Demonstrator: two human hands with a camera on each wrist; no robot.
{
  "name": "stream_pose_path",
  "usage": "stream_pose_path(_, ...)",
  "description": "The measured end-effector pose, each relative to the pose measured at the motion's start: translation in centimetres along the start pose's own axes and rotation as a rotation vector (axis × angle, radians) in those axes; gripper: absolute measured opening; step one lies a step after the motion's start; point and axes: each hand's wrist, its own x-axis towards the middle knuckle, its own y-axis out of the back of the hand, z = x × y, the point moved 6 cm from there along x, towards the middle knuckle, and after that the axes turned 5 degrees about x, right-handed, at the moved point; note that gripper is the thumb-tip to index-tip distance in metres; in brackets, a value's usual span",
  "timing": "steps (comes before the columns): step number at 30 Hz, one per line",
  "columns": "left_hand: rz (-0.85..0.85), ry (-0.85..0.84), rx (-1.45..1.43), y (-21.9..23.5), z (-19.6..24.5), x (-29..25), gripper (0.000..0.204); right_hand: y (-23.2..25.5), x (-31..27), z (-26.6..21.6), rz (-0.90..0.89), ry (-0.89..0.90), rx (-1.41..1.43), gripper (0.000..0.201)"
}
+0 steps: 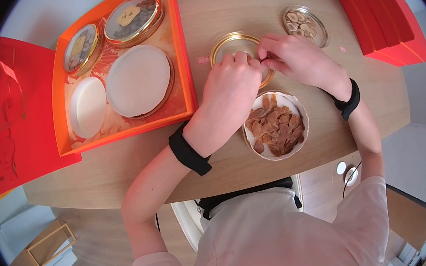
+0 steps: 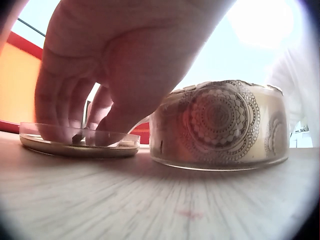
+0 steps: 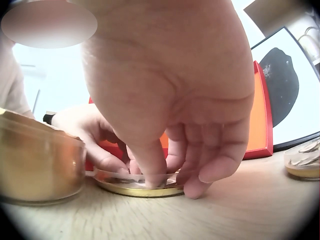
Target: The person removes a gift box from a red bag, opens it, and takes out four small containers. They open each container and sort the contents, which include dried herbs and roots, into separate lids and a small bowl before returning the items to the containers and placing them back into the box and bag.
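Both hands meet over a shallow round clear lid with a gold rim on the table. My left hand reaches down from the left, fingers curled, its fingertips inside the lid's wall. From the right, my right hand dips its thumb and forefinger into the lid and pinches a small dark piece; its other fingers hang at the lid's outer side. I cannot tell whether the left fingers hold a piece too. Nearer the body stands a clear round tub, paper-lined and lace-patterned, filled with brown dried slices.
A small round dish of pale dried slices lies behind the right hand. On the left, an orange box holds gold-rimmed tubs and white-topped rounds. Red boxes stand at the right; a red bag is far left.
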Motion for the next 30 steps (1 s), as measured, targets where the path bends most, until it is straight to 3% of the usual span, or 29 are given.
stream_pose_path(13,-0.042,0.030,-0.030,0.1,-0.2,0.0,0.020,1.3,0.2,0.3,0.060,0.001,0.116,0.013)
stream_pose_path(19,-0.025,0.030,-0.072,0.4,-0.3,-0.2,0.025,3.4,-1.2,-2.8,-0.040,0.094,0.429,0.015)
stream_pose_path(26,0.009,0.042,-0.124,0.5,-0.4,-0.3,0.029,1.9,-3.1,-5.9,-0.435,0.248,0.544,0.015)
stream_pose_path(30,-0.029,0.040,-0.127,0.5,-0.5,-0.1,0.028,1.9,-2.6,-5.3,-0.330,0.241,0.559,0.016)
